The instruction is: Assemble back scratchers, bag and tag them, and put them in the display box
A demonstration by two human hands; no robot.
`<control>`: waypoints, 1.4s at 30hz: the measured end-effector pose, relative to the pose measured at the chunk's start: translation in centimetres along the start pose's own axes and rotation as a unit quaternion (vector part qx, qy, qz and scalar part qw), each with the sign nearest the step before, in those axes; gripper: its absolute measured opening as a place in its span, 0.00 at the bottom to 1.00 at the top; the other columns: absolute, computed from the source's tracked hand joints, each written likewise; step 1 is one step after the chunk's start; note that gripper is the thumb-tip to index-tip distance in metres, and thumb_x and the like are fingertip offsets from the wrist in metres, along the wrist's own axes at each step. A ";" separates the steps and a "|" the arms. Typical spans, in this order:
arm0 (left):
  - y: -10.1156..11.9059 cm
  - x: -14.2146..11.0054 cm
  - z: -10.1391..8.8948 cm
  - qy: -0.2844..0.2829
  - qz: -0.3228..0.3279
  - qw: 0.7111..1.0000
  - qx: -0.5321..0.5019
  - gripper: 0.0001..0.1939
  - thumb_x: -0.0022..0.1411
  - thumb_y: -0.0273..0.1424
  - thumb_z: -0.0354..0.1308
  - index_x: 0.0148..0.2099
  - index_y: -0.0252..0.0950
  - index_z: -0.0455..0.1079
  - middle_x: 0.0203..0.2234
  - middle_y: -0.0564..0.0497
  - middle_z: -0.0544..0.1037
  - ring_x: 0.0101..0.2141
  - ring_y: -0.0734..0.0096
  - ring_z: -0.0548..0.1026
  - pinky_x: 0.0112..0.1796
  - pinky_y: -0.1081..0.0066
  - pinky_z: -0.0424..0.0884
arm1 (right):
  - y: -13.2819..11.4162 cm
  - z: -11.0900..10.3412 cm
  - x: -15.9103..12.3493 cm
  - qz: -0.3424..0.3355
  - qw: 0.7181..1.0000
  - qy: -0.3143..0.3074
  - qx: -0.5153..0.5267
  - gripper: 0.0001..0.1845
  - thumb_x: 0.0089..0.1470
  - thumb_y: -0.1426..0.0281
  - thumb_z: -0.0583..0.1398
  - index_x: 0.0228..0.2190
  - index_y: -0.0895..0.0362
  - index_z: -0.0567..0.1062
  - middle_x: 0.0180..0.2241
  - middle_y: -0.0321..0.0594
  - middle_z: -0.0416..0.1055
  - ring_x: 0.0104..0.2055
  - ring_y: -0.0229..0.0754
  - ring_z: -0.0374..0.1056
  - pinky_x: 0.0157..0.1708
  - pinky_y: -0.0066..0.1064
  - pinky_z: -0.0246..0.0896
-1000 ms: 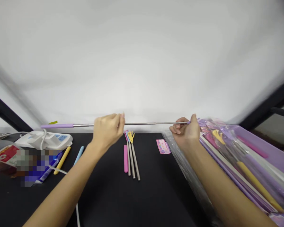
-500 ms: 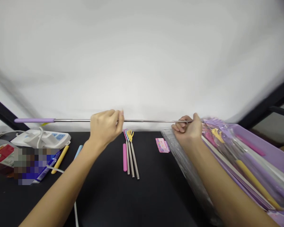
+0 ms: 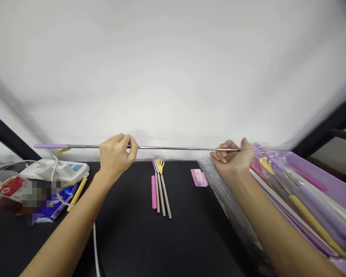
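A telescopic back scratcher with a purple handle stretches level across the view above the black tabletop, its thin metal rod drawn out. My left hand is closed round the rod, a short way right of the handle. My right hand grips the rod's thin right end between its fingers and thumb. Past that hand, the purple head blends with bagged scratchers behind it. Below, between the hands, lie three retracted scratchers with pink, blue and yellow claw heads and bare metal rods. Beside them is a loose pink handle sleeve.
Pink printed cards lie right of centre, by clear plastic bags. A purple bin holds bagged scratchers at right. At left are a white power strip, a yellow handle sleeve, a blue packet and a white cable.
My left hand has moved left along the rod, and the purple handle has come right, closer to it. My right hand has shifted slightly right, still gripping the rod's end.
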State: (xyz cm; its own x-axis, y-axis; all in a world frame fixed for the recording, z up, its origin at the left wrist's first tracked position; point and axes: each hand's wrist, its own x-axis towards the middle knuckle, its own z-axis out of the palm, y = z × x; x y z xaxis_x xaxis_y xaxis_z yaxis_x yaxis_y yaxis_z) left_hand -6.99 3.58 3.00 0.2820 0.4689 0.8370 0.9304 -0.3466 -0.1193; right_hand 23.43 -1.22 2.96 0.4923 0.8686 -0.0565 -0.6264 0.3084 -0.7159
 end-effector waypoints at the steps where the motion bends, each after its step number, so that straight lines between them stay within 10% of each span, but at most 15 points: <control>1: 0.2 0.1 0.0 0.004 0.000 1.000 -0.001 0.15 0.63 0.29 0.49 0.23 0.37 0.63 0.19 0.50 0.67 0.23 0.69 0.65 0.27 0.68 0.55 | 0.0 0.0 -0.1 0.005 1.000 -0.008 0.004 0.35 0.62 0.53 0.38 0.12 0.55 0.61 0.08 0.35 0.52 0.09 0.32 0.43 0.14 0.27 0.42; 14: 5.8 -0.2 -0.9 -0.050 0.085 0.994 -0.042 0.14 0.69 0.30 0.44 0.36 0.36 0.70 0.25 0.49 0.71 0.29 0.66 0.69 0.33 0.65 0.57 | 3.9 1.1 -2.4 0.046 0.986 -0.151 -0.048 0.32 0.65 0.57 0.43 0.14 0.57 0.64 0.10 0.34 0.56 0.10 0.31 0.46 0.16 0.26 0.44; 18: 4.6 0.1 -1.1 -0.055 0.125 0.990 -0.047 0.15 0.70 0.32 0.44 0.36 0.35 0.71 0.28 0.48 0.74 0.30 0.66 0.71 0.35 0.66 0.58 | 2.6 0.9 -1.7 0.037 0.988 -0.140 -0.050 0.32 0.65 0.55 0.42 0.16 0.57 0.66 0.11 0.35 0.59 0.10 0.32 0.48 0.15 0.26 0.46; 22: 2.6 -0.1 -0.6 -0.035 0.017 0.999 0.033 0.20 0.70 0.32 0.44 0.26 0.35 0.68 0.20 0.49 0.72 0.21 0.69 0.68 0.26 0.67 0.51 | 1.2 0.5 -0.8 -0.012 0.996 -0.085 -0.035 0.32 0.64 0.52 0.44 0.16 0.57 0.66 0.12 0.34 0.61 0.10 0.31 0.48 0.14 0.26 0.44; 28: 6.2 -0.4 -0.5 -0.046 0.093 0.993 -0.050 0.22 0.70 0.31 0.43 0.26 0.35 0.68 0.18 0.50 0.72 0.21 0.71 0.69 0.24 0.68 0.51 | 3.4 2.0 -2.8 0.081 0.975 -0.184 -0.093 0.32 0.63 0.51 0.46 0.18 0.58 0.70 0.12 0.37 0.62 0.12 0.33 0.53 0.16 0.27 0.48; 35: 2.9 0.3 -0.4 -0.068 0.032 0.997 0.013 0.26 0.71 0.34 0.42 0.24 0.34 0.70 0.17 0.47 0.73 0.20 0.69 0.70 0.25 0.67 0.48 | 1.6 1.4 -1.4 0.009 0.990 -0.112 -0.079 0.31 0.63 0.52 0.47 0.17 0.57 0.68 0.13 0.35 0.61 0.12 0.31 0.51 0.15 0.26 0.46; 42: 4.6 -0.8 -0.3 -0.107 0.042 0.993 -0.040 0.29 0.72 0.35 0.39 0.24 0.35 0.71 0.16 0.49 0.74 0.19 0.71 0.70 0.23 0.69 0.44 | 2.1 1.8 -2.3 0.057 0.970 -0.179 -0.157 0.23 0.56 0.51 0.56 0.23 0.57 0.72 0.13 0.33 0.60 0.14 0.32 0.52 0.17 0.26 0.47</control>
State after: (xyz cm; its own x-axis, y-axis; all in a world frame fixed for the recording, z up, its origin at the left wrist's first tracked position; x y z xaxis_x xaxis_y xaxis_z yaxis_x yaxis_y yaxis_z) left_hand -3.07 1.37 1.92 0.4087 0.5949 0.6921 0.8826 -0.4506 -0.1338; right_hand 19.91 -1.84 2.82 0.1547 0.9863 0.0574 -0.4223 0.1185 -0.8987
